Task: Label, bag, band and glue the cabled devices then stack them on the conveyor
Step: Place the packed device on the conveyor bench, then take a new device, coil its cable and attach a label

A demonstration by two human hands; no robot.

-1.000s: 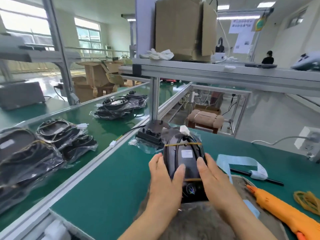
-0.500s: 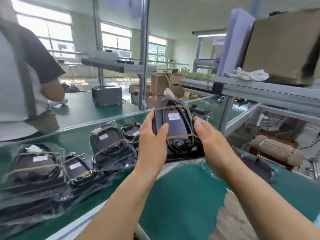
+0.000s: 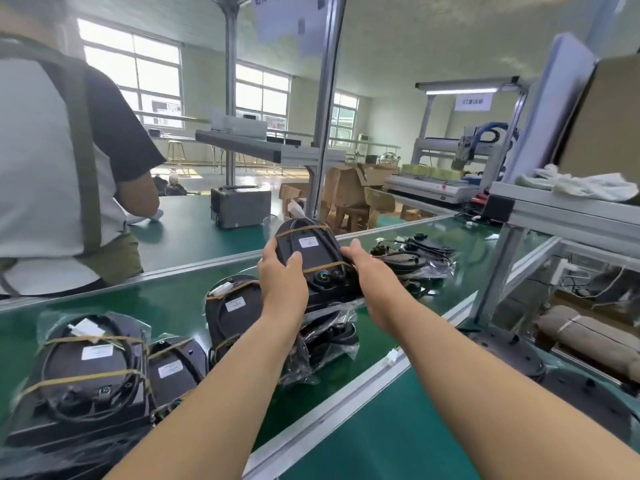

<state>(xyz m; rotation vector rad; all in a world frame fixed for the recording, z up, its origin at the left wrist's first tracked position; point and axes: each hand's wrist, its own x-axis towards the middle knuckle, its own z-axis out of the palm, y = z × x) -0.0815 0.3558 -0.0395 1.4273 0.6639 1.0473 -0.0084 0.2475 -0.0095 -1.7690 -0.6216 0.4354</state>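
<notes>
A black oval cabled device [image 3: 311,252], bagged in clear plastic, carries a white label and two yellow rubber bands. Both hands hold it above the green conveyor belt [image 3: 180,303]. My left hand [image 3: 282,278] grips its left side with the thumb on top. My right hand [image 3: 372,271] grips its right side. Under it lies a pile of bagged devices [image 3: 325,336]. Several more banded, labelled devices [image 3: 93,372] lie on the belt at the left, and another group [image 3: 412,256] lies further right.
A person in a white shirt and apron [image 3: 59,174] stands across the belt at the left. An aluminium rail [image 3: 346,407] edges the belt on my side. A metal post [image 3: 498,275] and shelf frame [image 3: 568,209] stand at the right. A grey box [image 3: 240,206] sits beyond.
Both hands have carried the device from the workbench leftward and out over the conveyor. It now hangs above the pile of bagged devices. My view has turned left.
</notes>
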